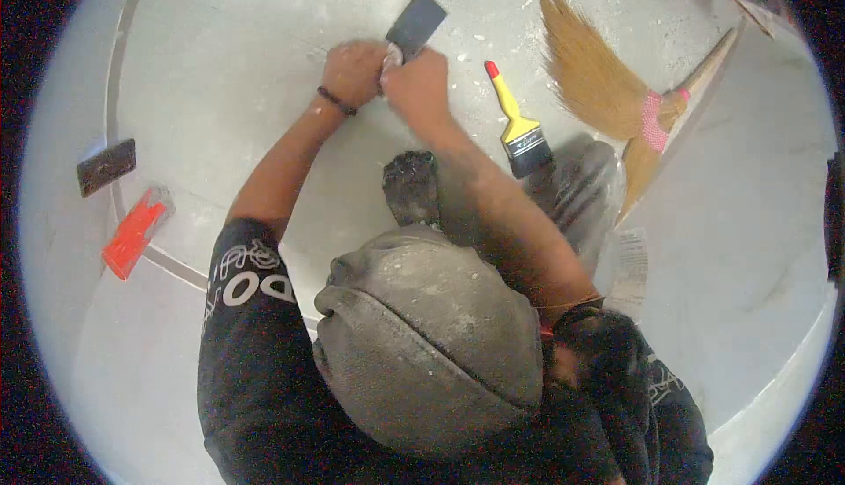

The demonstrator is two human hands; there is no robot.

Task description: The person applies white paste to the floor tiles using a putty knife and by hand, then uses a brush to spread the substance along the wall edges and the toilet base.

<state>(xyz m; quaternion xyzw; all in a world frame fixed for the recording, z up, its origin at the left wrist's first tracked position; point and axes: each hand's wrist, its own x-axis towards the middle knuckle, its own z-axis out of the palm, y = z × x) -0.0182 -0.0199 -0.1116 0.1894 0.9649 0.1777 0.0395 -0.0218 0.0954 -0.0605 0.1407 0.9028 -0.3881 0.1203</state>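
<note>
Both my hands meet in front of my bent knee, close over the dusty floor (264,10). A flat dark grey scraper blade (419,20) points up and away from them. My right hand (417,84) is closed at the blade's lower end, its fingers curled around it. My left hand (356,73), with a dark band at the wrist, is closed right beside it. A whitish smeared bit (393,57) shows between the two hands. The scraper's grip is hidden by my fingers.
To the right lies a paintbrush (515,120) with a yellow handle and red tip. Beyond it, a straw broom (594,71) rests near the wall edge. At left are a dark flat rectangular pad (106,168) and a red cylindrical item (134,236). White debris specks the floor.
</note>
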